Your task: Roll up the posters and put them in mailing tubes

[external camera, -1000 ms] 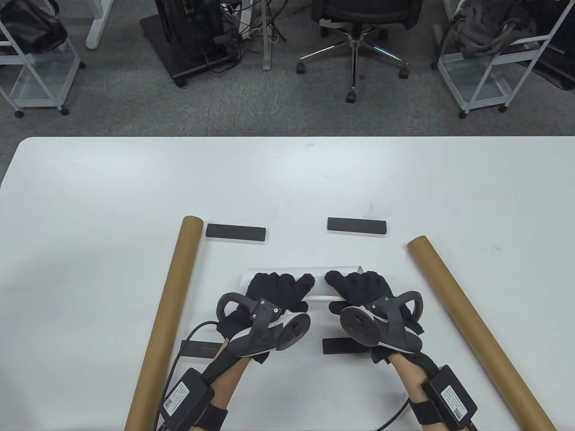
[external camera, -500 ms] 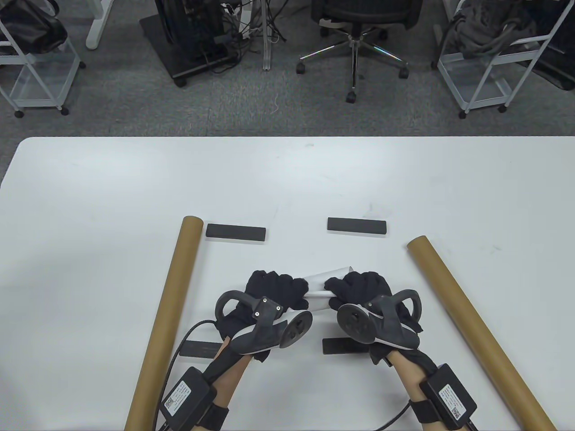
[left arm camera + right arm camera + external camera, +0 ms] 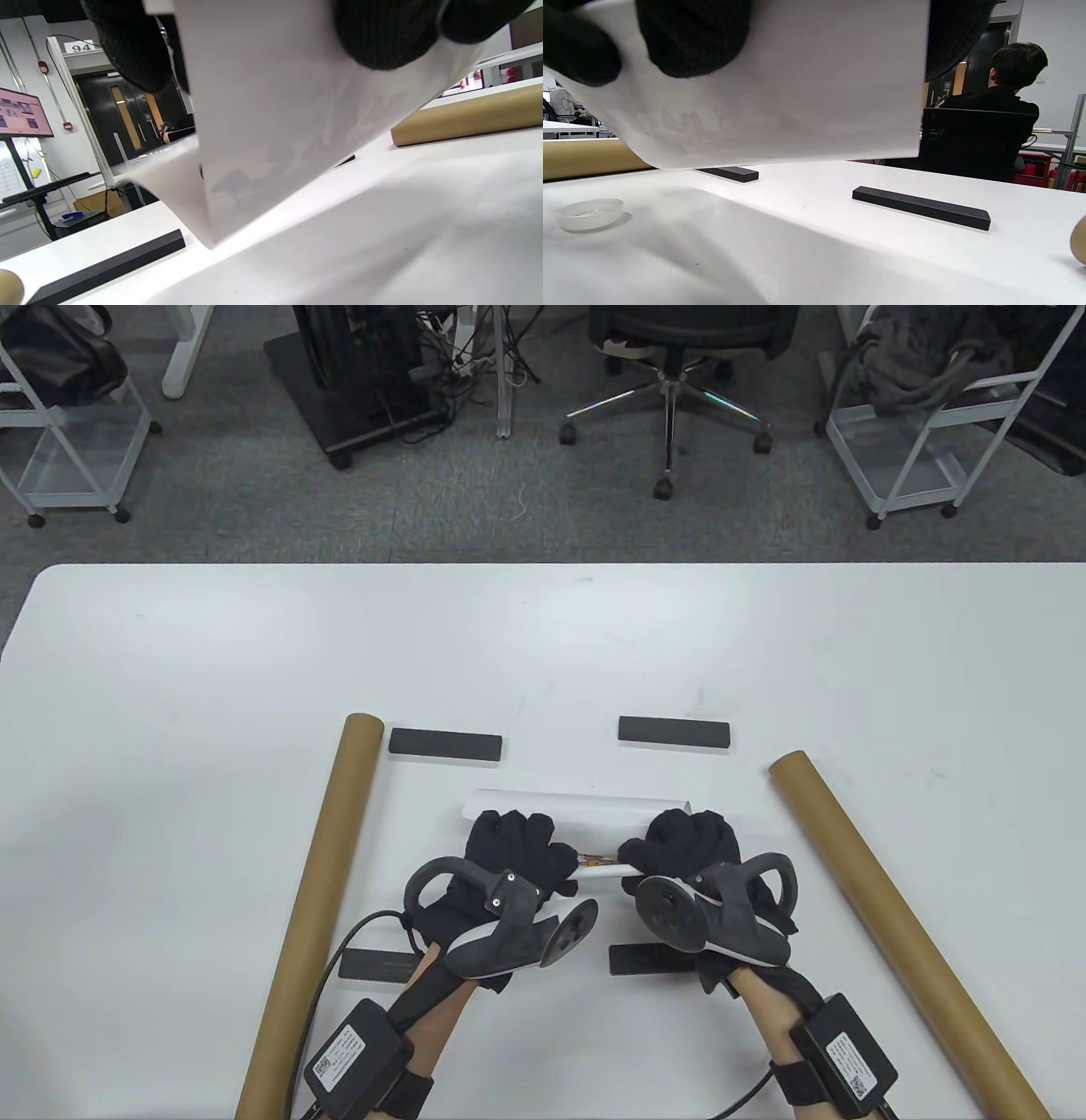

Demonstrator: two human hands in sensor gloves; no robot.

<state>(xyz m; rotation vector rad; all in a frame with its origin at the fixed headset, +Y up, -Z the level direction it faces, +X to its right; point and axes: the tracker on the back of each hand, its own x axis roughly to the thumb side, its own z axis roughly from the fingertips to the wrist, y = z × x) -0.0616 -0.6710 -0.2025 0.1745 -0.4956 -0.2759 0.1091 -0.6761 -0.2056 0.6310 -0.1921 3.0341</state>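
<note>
Both hands are on the poster [image 3: 594,810], which lies near the front middle of the counter [image 3: 170,645] with its long axis running left to right, straight across in front of the person. The left hand [image 3: 513,848] has its fingers curled over the left part of the sheet, the right hand [image 3: 687,844] grips the right part, and each wrist view shows gloved fingertips [image 3: 382,34] clamped on white paper that hangs just off the counter. A strip of print shows between the 2 hands at the near edge, so the roll looks only partly formed.

The 2 tubes flank it, and both run near to far, crosswise to the poster. The left tube [image 3: 318,891] lies just beside the left hand; the right tube [image 3: 891,916] slants away past the right hand, its far end [image 3: 787,763] turned inward. I'd judge that once rolled, the poster must be swung about a quarter turn to line up with either tube's mouth. Neither tube looks clearly handier.

4 black bars, one at [image 3: 445,744], sit round the poster.
</note>
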